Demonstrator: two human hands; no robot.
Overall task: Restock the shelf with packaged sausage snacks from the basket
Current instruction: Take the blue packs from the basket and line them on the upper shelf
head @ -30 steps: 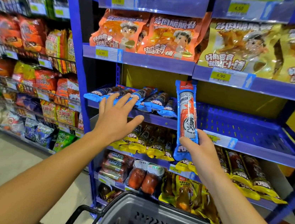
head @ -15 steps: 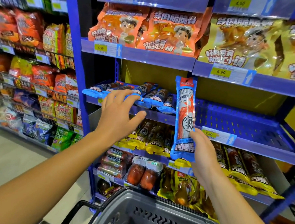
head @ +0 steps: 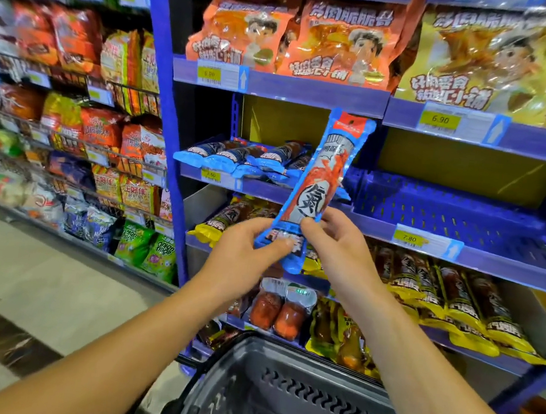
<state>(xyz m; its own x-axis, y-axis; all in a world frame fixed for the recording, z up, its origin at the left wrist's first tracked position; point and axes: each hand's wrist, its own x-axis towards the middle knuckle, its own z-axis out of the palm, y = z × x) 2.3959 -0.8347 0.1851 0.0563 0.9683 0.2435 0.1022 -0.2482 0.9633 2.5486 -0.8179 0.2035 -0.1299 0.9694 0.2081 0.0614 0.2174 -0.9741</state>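
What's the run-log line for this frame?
left hand: holds blue sausage pack | right hand: holds same pack | pack: off shelf | basket: below

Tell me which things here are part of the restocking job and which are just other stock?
Part of the job:
blue sausage pack, held by left hand and right hand
blue packs on the shelf
perforated blue shelf
grey basket

Just other stock:
yellow sausage packs
orange snack bags
green onion ring bags
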